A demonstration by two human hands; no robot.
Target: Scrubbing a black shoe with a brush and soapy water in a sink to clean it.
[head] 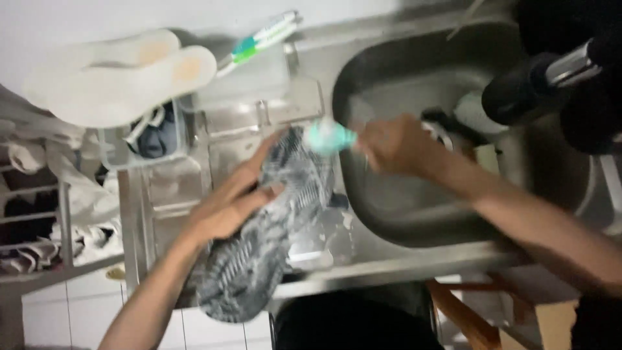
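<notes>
left hand: the left hand (223, 207) lies flat on the dark patterned shoe sole (262, 240), fingers spread across it, pressing it down on the steel drainboard (168, 194) just left of the sink (414, 214).
right hand: the right hand (392, 146) is closed round the handle of a teal scrubbing brush (329, 137), blurred by motion; the brush head meets the toe end of the sole at the sink's edge.
sole position: tread side up, toe toward the sink, heel hanging over the front edge of the counter.
doing it well: judged from this, the flat palm should stay behind the brush path so the bristles never hit fingertips; short strokes along the tread grooves, toe tilted toward the basin so dirty water runs in.
risk: the overhanging heel could tip if the pressing hand lifts.
nearby: a pair of pale insoles (123, 74) rests on a container at upper left, a toothbrush (259, 39) beside them; a dark faucet head (525, 91) hangs over the basin.
</notes>
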